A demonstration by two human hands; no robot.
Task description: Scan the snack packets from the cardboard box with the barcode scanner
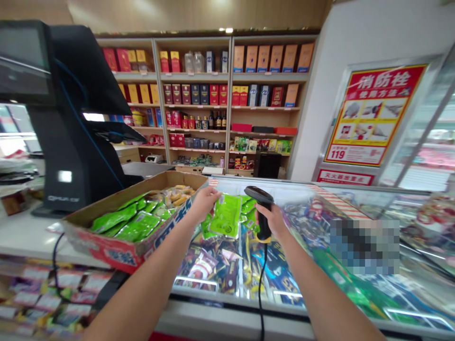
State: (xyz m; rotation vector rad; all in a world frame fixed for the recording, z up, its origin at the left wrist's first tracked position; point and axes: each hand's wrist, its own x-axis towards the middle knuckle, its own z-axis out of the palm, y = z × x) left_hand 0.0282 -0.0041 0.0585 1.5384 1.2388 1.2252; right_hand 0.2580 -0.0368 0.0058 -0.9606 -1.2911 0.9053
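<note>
My left hand [206, 202] pinches the upper left edge of a shiny green packet [226, 218], held upright over the glass top of a display freezer. In my right hand [274, 219] is a black barcode scanner [263, 213], its head tilted toward the packet and its cord hanging down in front. More green packets [249, 206] lie on the glass behind, partly covered by the held one and by the scanner. To the left, a cardboard box [117, 253] contains several green packets [138, 225] and some yellowish packs [177, 194].
A black point-of-sale terminal [71, 118] stands on the white counter [28, 234] at left. Wrapped ice creams [220, 265] show through the freezer's glass. Shelves of boxed bottles [195, 94] line the back wall. A red and yellow poster [377, 116] hangs at right.
</note>
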